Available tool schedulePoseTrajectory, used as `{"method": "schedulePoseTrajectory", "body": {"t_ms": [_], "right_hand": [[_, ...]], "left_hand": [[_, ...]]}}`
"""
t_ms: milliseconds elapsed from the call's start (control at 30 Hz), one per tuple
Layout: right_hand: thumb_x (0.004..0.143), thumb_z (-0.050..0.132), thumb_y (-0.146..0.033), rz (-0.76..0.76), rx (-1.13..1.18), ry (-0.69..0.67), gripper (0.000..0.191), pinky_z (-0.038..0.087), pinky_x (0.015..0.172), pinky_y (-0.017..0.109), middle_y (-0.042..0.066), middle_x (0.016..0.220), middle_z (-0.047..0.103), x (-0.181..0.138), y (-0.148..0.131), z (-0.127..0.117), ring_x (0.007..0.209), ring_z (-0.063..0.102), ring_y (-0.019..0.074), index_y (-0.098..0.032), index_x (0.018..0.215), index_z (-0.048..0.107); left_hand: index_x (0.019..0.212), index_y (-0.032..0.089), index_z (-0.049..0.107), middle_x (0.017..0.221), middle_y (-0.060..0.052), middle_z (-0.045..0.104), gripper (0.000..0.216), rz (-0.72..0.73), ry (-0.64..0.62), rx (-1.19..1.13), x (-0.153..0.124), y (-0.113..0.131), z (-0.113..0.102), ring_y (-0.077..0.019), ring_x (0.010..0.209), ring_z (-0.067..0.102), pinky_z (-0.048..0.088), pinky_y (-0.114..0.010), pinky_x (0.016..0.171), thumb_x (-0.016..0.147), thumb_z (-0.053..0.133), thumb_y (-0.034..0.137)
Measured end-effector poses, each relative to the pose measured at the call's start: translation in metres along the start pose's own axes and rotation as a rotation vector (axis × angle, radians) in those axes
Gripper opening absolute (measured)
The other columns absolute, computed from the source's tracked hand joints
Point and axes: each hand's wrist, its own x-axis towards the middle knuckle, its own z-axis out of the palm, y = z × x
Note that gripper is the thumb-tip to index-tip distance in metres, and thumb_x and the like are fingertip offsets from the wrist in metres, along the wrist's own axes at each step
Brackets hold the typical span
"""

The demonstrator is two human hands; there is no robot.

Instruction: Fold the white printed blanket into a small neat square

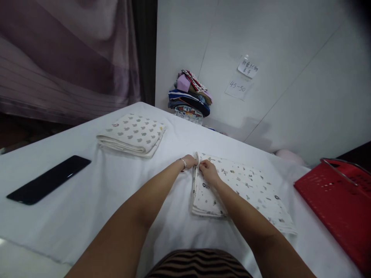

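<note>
A white cloth with small grey and brown prints [246, 185] lies folded in layers in front of me. My left hand [189, 161] pinches its far left corner and wears a bracelet at the wrist. Close beside it, my right hand [209, 172] grips the same left edge with its fingers drawn together. Both hands nearly touch. To the left rests another folded cloth [133, 133], off-white with rows of grey shapes and thick layered edges; neither hand touches it.
A black flat panel [49, 179] lies on the white-covered table [121, 197] at left. At right stands a red basket [333, 204] with a metal handle. Folded clothes [189, 96] are stacked by the wall, where paper notes [247, 68] hang. A pink curtain [72, 58] hangs at left.
</note>
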Motion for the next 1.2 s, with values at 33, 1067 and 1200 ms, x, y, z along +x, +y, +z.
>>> {"method": "schedulePoseTrajectory", "body": {"t_ms": [33, 1067, 1200], "right_hand": [[0.077, 0.048, -0.035, -0.001, -0.011, -0.002, 0.019, 0.036, 0.05, 0.023, -0.003, 0.059, 0.057, -0.001, -0.002, -0.001, 0.053, 0.05, 0.0128, -0.02, 0.083, 0.059], [0.078, 0.052, -0.026, 0.08, -0.204, -0.12, 0.008, 0.033, 0.048, 0.019, -0.002, 0.062, 0.061, -0.011, -0.012, -0.011, 0.048, 0.05, 0.0079, -0.018, 0.078, 0.055], [0.078, 0.051, -0.019, 0.142, -0.083, -0.152, 0.002, 0.034, 0.042, 0.018, -0.004, 0.056, 0.057, -0.009, -0.005, -0.008, 0.041, 0.047, 0.007, -0.019, 0.077, 0.052]], "left_hand": [[0.06, 0.015, 0.059, 0.055, -0.006, 0.06, 0.019, -0.01, -0.013, -0.005, 0.0, 0.0, 0.0, -0.0178, 0.062, 0.059, 0.043, -0.025, 0.057, 0.068, 0.054, 0.031], [0.072, 0.015, 0.062, 0.056, -0.002, 0.06, 0.018, 0.001, 0.001, -0.138, 0.001, -0.003, 0.009, -0.0118, 0.05, 0.052, 0.036, -0.021, 0.048, 0.069, 0.051, 0.029], [0.07, 0.016, 0.062, 0.055, 0.0, 0.058, 0.014, 0.001, -0.006, -0.141, -0.006, 0.001, 0.007, -0.011, 0.05, 0.051, 0.036, -0.021, 0.05, 0.067, 0.055, 0.027]]}}
